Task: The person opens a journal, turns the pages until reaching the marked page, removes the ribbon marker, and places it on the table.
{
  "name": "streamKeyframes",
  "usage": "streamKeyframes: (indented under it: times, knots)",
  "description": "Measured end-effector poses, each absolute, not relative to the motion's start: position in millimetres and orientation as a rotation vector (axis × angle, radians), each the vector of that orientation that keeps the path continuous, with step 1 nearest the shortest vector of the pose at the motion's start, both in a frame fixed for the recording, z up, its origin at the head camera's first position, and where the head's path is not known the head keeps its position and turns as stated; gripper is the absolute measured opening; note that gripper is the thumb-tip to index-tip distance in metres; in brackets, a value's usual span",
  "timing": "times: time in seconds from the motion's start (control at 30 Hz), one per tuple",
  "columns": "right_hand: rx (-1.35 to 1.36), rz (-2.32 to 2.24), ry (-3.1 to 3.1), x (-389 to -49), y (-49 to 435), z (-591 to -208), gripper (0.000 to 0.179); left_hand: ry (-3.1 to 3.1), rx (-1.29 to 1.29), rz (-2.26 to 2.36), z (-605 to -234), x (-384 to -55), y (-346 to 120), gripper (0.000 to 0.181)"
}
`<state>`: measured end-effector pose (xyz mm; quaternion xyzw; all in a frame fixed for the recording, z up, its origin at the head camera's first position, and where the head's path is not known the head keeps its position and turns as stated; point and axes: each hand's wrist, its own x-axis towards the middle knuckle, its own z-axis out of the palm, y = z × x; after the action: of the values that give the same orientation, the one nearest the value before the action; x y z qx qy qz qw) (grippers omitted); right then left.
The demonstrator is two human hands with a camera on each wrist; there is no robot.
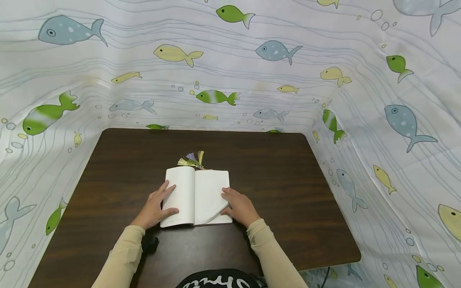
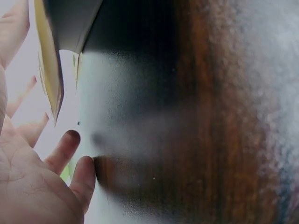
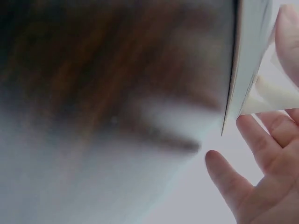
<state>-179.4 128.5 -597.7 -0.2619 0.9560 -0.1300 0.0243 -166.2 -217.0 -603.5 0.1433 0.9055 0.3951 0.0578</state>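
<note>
A notebook (image 1: pixel 212 184) lies open on the dark wooden table, its visible pages blank white. My left hand (image 1: pixel 157 205) rests along the left edge with fingers spread, its thumb over the lower part of the left page (image 1: pixel 181 194). At the right edge, my right hand (image 1: pixel 240 206) holds a page (image 1: pixel 220 207) whose lower corner curls up between thumb and fingers. In the right wrist view the bent page (image 3: pixel 268 95) shows beside the fingers. Yellow and purple tassels (image 1: pixel 192 160) stick out past the top of the notebook.
The brown table (image 1: pixel 288 200) has rounded corners. A white cloth with printed fish (image 1: pixel 216 72) hangs around its back and sides. A black object (image 1: pixel 150 244) sits by the left wrist. Black fabric with white lettering (image 1: pixel 219 278) shows at the near edge.
</note>
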Motion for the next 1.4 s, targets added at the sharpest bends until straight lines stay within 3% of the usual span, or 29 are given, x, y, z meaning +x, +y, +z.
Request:
streamKeyframes:
  times: [0.17, 0.4, 0.57, 0.73, 0.87, 1.13, 1.4]
  knots:
    - [-0.856, -0.416, 3.054, -180, 124, -600, 0.062, 2.745, 0.429, 1.201, -606, -164, -217, 0.091]
    - [-0.862, -0.624, 3.161, -181, 114, -598, 0.111, 2.743, 0.419, 1.201, -608, -165, -217, 0.091]
    - [-0.816, -0.906, 2.994, -176, 102, -594, 0.121, 2.743, 0.43, 1.196, -606, -166, -218, 0.089]
    - [-0.846, -1.143, 2.618, -167, 85, -594, 0.094, 2.736, 0.425, 1.206, -604, -166, -218, 0.086]
    - [-1.021, -1.05, 2.555, -164, 70, -594, 0.08, 2.733, 0.416, 1.206, -601, -167, -217, 0.084]
    - [-1.307, -0.704, 2.643, -163, 59, -594, 0.061, 2.659, 0.466, 1.434, -605, -168, -220, 0.053]
    - [-1.255, -0.643, 2.602, -161, 60, -593, 0.057, 2.39, 0.211, 1.682, -595, -164, -221, 0.064]
